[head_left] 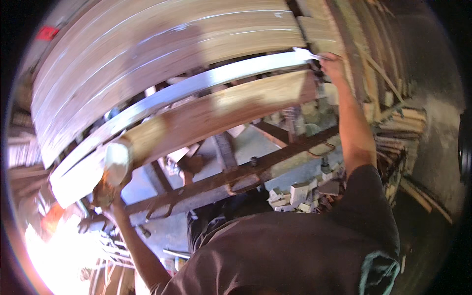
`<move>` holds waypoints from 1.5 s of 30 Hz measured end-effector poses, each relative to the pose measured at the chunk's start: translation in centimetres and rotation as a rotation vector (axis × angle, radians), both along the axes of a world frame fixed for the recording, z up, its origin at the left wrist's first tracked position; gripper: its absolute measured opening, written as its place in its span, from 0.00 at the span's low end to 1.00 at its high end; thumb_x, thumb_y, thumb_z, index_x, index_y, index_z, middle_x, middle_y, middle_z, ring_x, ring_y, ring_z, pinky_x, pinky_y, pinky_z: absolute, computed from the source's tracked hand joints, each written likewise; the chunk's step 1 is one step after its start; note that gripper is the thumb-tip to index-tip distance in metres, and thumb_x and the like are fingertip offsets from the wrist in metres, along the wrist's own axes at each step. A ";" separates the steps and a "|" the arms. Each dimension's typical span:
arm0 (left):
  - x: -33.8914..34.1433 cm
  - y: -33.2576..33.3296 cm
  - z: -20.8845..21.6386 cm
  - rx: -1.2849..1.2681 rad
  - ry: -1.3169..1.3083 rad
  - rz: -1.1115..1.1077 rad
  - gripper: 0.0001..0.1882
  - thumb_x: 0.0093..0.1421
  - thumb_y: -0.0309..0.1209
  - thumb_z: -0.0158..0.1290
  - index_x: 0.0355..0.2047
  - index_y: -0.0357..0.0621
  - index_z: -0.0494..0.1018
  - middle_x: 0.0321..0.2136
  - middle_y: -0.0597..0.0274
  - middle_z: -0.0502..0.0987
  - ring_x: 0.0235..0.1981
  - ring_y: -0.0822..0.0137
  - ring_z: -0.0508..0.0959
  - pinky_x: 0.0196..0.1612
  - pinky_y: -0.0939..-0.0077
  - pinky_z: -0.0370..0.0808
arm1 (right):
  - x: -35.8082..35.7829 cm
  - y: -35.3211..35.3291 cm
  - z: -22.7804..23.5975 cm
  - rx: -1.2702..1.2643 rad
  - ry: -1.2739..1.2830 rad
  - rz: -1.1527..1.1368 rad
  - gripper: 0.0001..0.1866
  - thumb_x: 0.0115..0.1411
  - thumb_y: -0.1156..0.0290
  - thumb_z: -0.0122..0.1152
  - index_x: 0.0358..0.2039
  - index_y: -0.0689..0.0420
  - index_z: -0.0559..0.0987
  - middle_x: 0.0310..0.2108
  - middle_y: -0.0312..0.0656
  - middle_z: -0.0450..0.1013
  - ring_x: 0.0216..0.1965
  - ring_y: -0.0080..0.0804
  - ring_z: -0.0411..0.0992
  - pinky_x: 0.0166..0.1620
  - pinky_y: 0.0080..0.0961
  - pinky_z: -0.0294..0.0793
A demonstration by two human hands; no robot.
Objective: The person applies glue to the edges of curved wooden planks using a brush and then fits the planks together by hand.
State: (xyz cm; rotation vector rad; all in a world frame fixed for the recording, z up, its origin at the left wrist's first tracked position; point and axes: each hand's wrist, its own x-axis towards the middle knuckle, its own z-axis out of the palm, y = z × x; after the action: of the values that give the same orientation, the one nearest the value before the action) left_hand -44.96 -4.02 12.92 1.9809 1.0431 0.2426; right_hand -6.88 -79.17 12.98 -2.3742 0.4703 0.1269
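My right hand point(333, 67) grips the handle of a brush point(306, 54), its head white. The brush touches the far right end of a long narrow board point(223, 75), whose upper face is coated white and shines. At the lower left my left hand point(109, 192) is wrapped round a container point(117, 162) with white stuff inside. The container is held over the left part of a bare wooden board point(191, 123), which lies on the near side of the white one. Glare and blur hide the left fingertips.
Beyond the white board lie several wide planks point(167, 44) side by side, with thin white lines between them. A dark metal rail point(216, 182) with clamp screws runs below. Wood offcuts point(305, 194) are heaped near my right side; stacked strips point(403, 123) stand farther right. Strong light glares at lower left.
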 end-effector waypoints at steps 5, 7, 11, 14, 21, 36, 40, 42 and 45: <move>3.3 -3.3 2.6 -0.135 -0.222 -0.070 0.38 0.44 0.24 0.69 0.57 0.37 0.66 0.50 0.57 0.72 0.51 0.63 0.72 0.57 0.68 0.69 | -2.1 9.3 -2.2 0.239 0.048 0.286 0.16 0.58 0.81 0.57 0.46 0.53 0.81 0.28 0.32 0.75 0.22 0.18 0.68 0.25 0.16 0.68; 2.2 -2.9 2.1 -0.068 -0.295 -0.108 0.40 0.43 0.23 0.69 0.58 0.37 0.64 0.52 0.56 0.68 0.52 0.61 0.70 0.58 0.66 0.68 | -3.7 20.1 -1.6 0.034 0.057 0.383 0.15 0.58 0.80 0.57 0.44 0.51 0.82 0.29 0.32 0.76 0.23 0.19 0.70 0.27 0.19 0.71; 2.1 -2.7 2.2 0.034 -0.279 -0.145 0.40 0.42 0.26 0.71 0.56 0.38 0.66 0.50 0.57 0.67 0.52 0.62 0.70 0.56 0.67 0.69 | -8.7 40.2 -4.2 0.206 -0.057 0.519 0.15 0.56 0.80 0.59 0.42 0.51 0.83 0.31 0.40 0.80 0.31 0.31 0.76 0.38 0.30 0.76; 2.9 -2.8 3.7 0.029 -0.297 -0.157 0.39 0.42 0.27 0.72 0.55 0.38 0.67 0.49 0.58 0.68 0.51 0.63 0.70 0.56 0.67 0.68 | -12.0 54.3 -4.7 0.184 -0.327 0.586 0.14 0.52 0.80 0.56 0.38 0.55 0.83 0.27 0.48 0.78 0.29 0.40 0.77 0.34 0.35 0.76; -0.2 3.8 3.3 -0.085 -0.307 -0.212 0.44 0.42 0.23 0.71 0.59 0.41 0.60 0.56 0.57 0.67 0.57 0.61 0.69 0.61 0.66 0.67 | -14.2 56.0 -2.6 0.143 -0.054 0.483 0.13 0.54 0.78 0.59 0.39 0.51 0.84 0.27 0.43 0.79 0.26 0.33 0.77 0.34 0.31 0.78; -4.1 11.1 4.8 -0.266 -0.455 -0.188 0.43 0.41 0.17 0.68 0.58 0.40 0.60 0.53 0.55 0.70 0.55 0.61 0.71 0.60 0.67 0.69 | -17.7 55.3 -0.4 -0.143 -0.110 0.136 0.10 0.53 0.76 0.57 0.36 0.55 0.81 0.31 0.48 0.78 0.33 0.39 0.77 0.38 0.31 0.75; -5.7 11.3 5.7 -0.138 -0.431 -0.184 0.42 0.42 0.19 0.70 0.57 0.40 0.61 0.52 0.55 0.70 0.54 0.62 0.72 0.58 0.67 0.71 | -20.4 66.9 -2.9 -0.051 -0.315 0.364 0.12 0.52 0.75 0.60 0.39 0.55 0.83 0.32 0.48 0.80 0.34 0.45 0.78 0.38 0.33 0.76; -6.4 11.6 6.6 -0.007 -0.383 -0.217 0.41 0.42 0.20 0.71 0.56 0.40 0.61 0.51 0.55 0.70 0.53 0.63 0.73 0.56 0.68 0.72 | -20.3 68.3 -2.8 0.074 -0.355 0.368 0.12 0.53 0.72 0.61 0.39 0.57 0.83 0.27 0.46 0.80 0.26 0.39 0.79 0.32 0.32 0.76; -7.6 12.1 7.1 -0.174 -0.486 -0.147 0.40 0.41 0.22 0.71 0.55 0.41 0.63 0.48 0.55 0.73 0.50 0.62 0.75 0.53 0.69 0.74 | -22.4 66.8 2.0 0.393 -0.292 0.427 0.11 0.56 0.72 0.61 0.39 0.60 0.82 0.22 0.39 0.78 0.21 0.21 0.74 0.25 0.24 0.72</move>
State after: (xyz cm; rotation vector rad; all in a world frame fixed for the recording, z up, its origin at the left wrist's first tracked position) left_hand -52.59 8.05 20.04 1.7117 0.5829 0.5057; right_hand -29.33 -12.33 15.02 -2.0248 -0.1915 0.0561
